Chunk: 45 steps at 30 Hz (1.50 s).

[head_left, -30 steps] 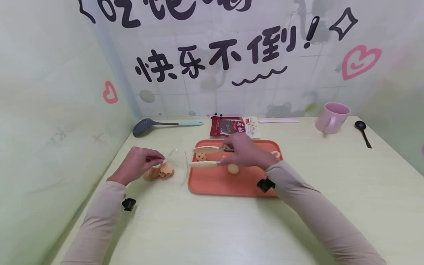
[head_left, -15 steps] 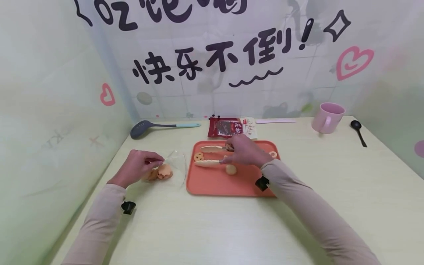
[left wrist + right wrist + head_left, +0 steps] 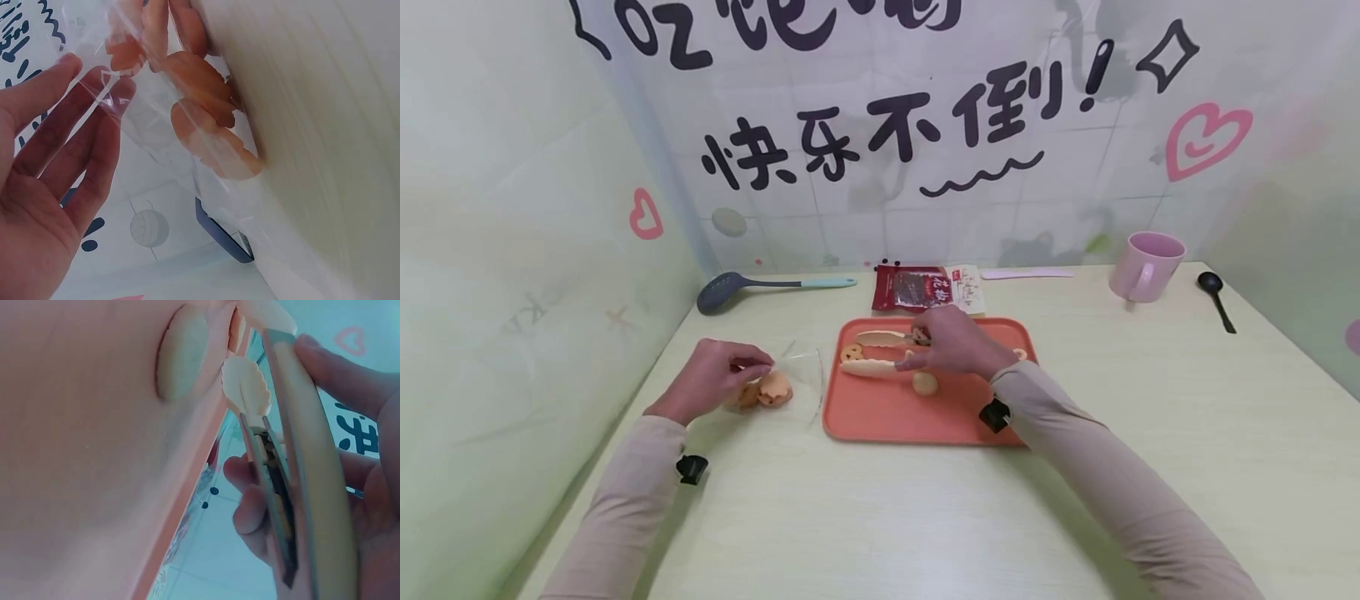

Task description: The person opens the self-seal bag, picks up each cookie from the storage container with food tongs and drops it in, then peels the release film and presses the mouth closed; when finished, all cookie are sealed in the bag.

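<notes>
In the head view, my left hand (image 3: pixel 709 379) pinches a clear plastic bag (image 3: pixel 805 375) at its upper edge. Several cookies (image 3: pixel 775 389) lie inside the bag; the left wrist view shows the cookies (image 3: pixel 212 140) through the film. My right hand (image 3: pixel 957 342) grips food tongs (image 3: pixel 872 367) above the orange tray (image 3: pixel 880 425). The tongs' cream tips are spread and point left, near a cookie with holes (image 3: pixel 852 353). A plain round cookie (image 3: pixel 925 383) lies in front of the tongs. The right wrist view shows the tongs (image 3: pixel 312 456) between thumb and fingers, with nothing visible between the tips.
Behind the tray lies a red and white packet (image 3: pixel 925 288), with a lilac flat utensil (image 3: pixel 1028 273) beside it. A slotted spoon (image 3: pixel 722 293) lies at the back left. At the back right stand a pink mug (image 3: pixel 1147 268) and a black spoon (image 3: pixel 1212 287) lies beside it.
The tongs have shifted slightly right, from the tray's left edge to over the tray near the holed cookie. My left hand keeps its hold on the bag. The head view has shifted slightly.
</notes>
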{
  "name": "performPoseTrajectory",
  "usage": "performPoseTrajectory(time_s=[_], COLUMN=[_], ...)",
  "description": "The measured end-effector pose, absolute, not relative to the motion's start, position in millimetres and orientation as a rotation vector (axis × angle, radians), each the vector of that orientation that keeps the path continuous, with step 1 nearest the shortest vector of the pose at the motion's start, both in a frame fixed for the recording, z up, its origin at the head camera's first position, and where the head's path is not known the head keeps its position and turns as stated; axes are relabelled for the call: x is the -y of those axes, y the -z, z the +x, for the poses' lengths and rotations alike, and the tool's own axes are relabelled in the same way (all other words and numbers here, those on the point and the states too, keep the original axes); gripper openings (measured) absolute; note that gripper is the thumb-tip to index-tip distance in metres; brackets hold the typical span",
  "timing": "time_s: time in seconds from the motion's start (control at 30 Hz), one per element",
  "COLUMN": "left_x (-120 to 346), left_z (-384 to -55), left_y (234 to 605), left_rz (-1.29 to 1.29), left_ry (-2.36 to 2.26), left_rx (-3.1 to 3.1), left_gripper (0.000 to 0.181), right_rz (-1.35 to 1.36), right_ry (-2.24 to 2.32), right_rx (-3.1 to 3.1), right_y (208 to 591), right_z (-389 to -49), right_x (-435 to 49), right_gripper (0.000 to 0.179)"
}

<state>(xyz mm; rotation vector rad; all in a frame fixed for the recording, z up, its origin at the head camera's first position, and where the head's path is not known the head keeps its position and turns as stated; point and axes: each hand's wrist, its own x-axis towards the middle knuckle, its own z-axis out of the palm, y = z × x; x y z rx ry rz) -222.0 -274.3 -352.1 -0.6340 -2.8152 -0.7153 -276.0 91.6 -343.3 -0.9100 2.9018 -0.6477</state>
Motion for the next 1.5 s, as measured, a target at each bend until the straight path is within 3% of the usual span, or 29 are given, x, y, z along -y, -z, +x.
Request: performPoseTrajectory(time_s=[0.43,0.67,1.23,1.5], left_x=[276.4,277.3,280.6,282.9], left_z=[-219.5,-219.3,-218.2,-218.9], left_y=[349.4,349.9,345.5,340.5], left_rz=[-0.628,-0.633,-0.665,-0.645], left_ry=[0.688,0.706,0.745,0.729], left_rx=[2.793,2.769,2.719,2.722], left_gripper=[0.013,0.012,0.011,0.008], right_rz=[-0.984,-1.141,-1.206,-1.207], right_ry=[0.730,0.829,0.882,0.964], right_rx=[-2.921,-2.783,-2.727,-2.642], right_y=[334.2,321.6,336.2,339.4], right_z=[-263.5,-250.2,-252.2,-265.6], right_x=[-88.7,-80.5,-22.4,-23.1], right_gripper=[0.052,0.029,0.030,0.028])
